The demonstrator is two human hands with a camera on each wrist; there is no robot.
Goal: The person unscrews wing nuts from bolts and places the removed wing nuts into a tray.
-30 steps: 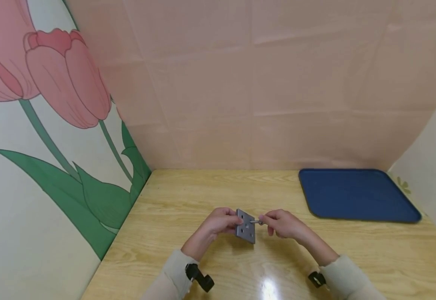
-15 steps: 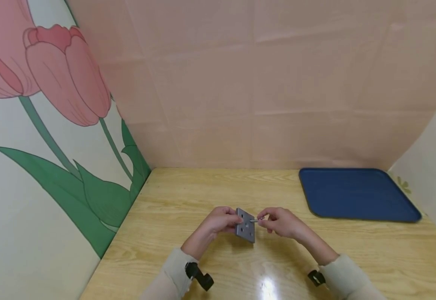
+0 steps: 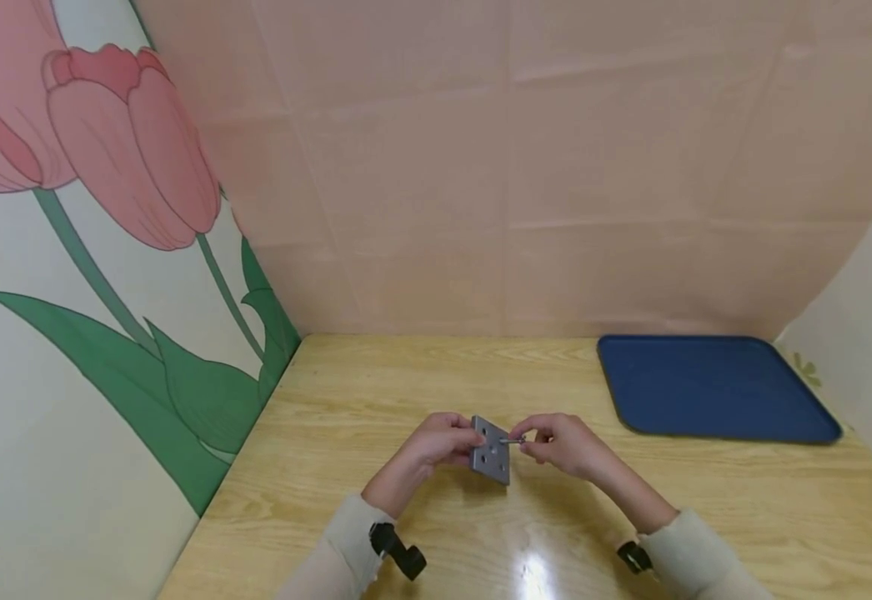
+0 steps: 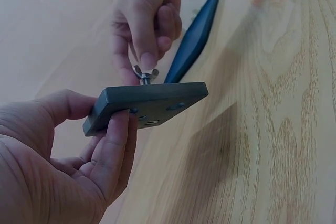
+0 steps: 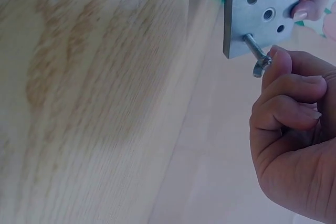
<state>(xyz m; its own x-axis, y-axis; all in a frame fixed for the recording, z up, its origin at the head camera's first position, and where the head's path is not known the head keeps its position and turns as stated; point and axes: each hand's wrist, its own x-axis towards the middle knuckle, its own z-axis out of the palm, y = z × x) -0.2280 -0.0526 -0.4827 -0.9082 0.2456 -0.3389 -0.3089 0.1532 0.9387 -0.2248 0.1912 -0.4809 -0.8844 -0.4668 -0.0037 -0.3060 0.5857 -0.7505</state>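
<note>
My left hand (image 3: 445,440) grips the left edge of a square grey metal plate (image 3: 481,467), held up above the table. Several round holes pierce its face, best seen in the right wrist view. From a corner hole juts a threaded wing bolt (image 5: 255,49), its winged end away from the plate. My right hand (image 3: 565,447) has its thumb and index finger about that winged end, and a fingertip touches it in the right wrist view. Seen from the left wrist, the wings (image 4: 146,74) stand just above the plate, close to the right fingers.
A blue tray (image 3: 714,387) lies at the back right of the wooden table (image 3: 376,375). A pinkish sheet (image 3: 406,167) hangs behind, and a wall with painted tulips (image 3: 136,158) rises on the left.
My right thumb and index finger have shifted around the bolt's winged end, the index finger reaching closer to the plate. The left hand and plate have stayed nearly still.
</note>
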